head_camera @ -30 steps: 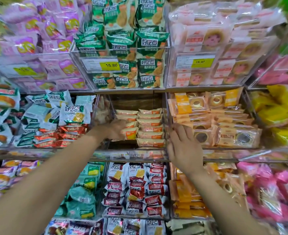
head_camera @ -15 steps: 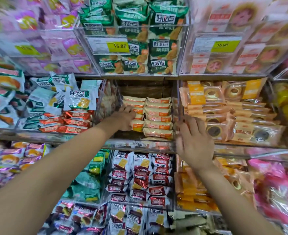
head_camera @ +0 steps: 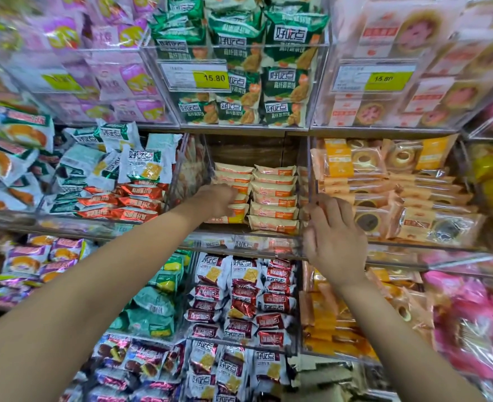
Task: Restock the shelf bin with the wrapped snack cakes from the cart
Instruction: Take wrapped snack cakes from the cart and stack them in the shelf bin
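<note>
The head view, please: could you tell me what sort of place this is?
Most likely a shop's snack aisle: clear shelf bins packed with wrapped snacks, and yellow price tags reading 15.80 on their fronts.

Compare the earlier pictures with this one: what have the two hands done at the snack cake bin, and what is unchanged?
The left hand has stayed on the left stack of snack cakes. The right hand has stayed at the bin front corner. Nothing was picked up or released; only the camera shifted.
</note>
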